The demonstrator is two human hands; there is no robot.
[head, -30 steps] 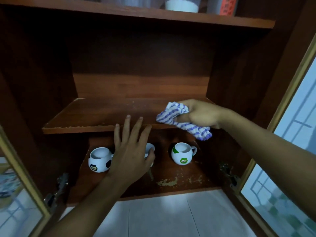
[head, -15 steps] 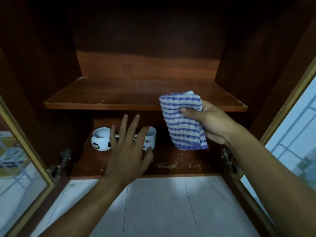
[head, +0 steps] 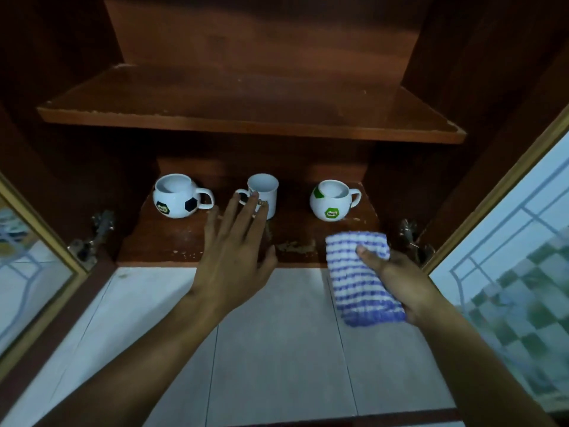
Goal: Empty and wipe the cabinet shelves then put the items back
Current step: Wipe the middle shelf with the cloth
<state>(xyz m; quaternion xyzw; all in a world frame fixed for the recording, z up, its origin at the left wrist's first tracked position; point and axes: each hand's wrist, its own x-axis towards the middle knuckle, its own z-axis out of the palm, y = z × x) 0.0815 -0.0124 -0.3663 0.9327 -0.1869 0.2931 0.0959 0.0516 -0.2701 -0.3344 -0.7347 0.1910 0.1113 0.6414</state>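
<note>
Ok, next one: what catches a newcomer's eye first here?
Three white mugs in a row on the lower shelf: football mug left, straight mug middle, green-patched mug right. The left hand reaches open toward the middle one; the right hand grips a blue-striped cloth at the shelf's front right.

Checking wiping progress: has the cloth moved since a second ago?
Yes. The cloth went down from the middle shelf to the front edge of the bottom shelf.

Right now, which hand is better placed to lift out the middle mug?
Probably the left hand: it is open and empty, stretched toward the middle mug, while the right hand grips the striped cloth.
</note>
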